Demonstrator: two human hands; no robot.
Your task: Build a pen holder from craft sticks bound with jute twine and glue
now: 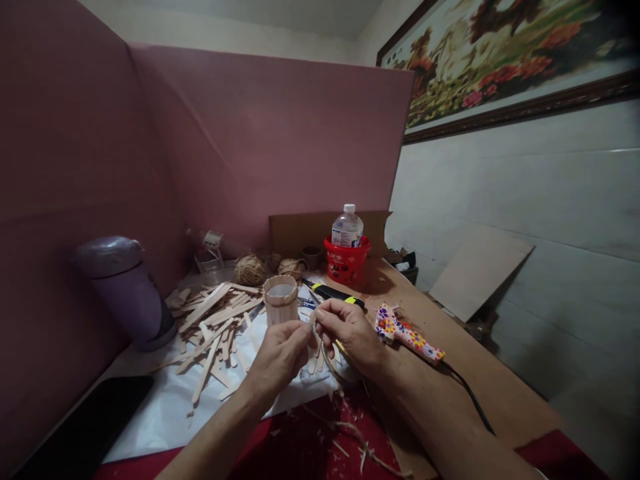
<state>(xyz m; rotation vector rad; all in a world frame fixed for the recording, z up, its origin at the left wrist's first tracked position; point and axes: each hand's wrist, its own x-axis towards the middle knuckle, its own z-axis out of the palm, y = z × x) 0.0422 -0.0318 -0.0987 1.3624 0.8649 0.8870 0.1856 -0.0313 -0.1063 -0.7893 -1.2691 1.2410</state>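
My left hand [284, 353] and my right hand [350, 333] meet fingertip to fingertip over the front of the table, both pinched closed. Between them is a thin strand that looks like twine [327, 360]; it curves down below my right hand. The exact spot where the fingers grip is partly hidden. Just beyond my left hand stands a round cup [281, 303] walled with upright wooden sticks. A utility knife [335, 295], black and yellow, lies behind my right hand. Right of that hand rests a flower-patterned glue gun [407, 333] with a black cord.
Loose wooden craft sticks [220, 327] are heaped on white paper [150, 423] at left. Twine balls [250, 270] sit behind. A red bucket [346, 263] holds a plastic bottle [348, 230]. A purple tumbler [127, 293] and a black flat object [85, 427] stand and lie at left.
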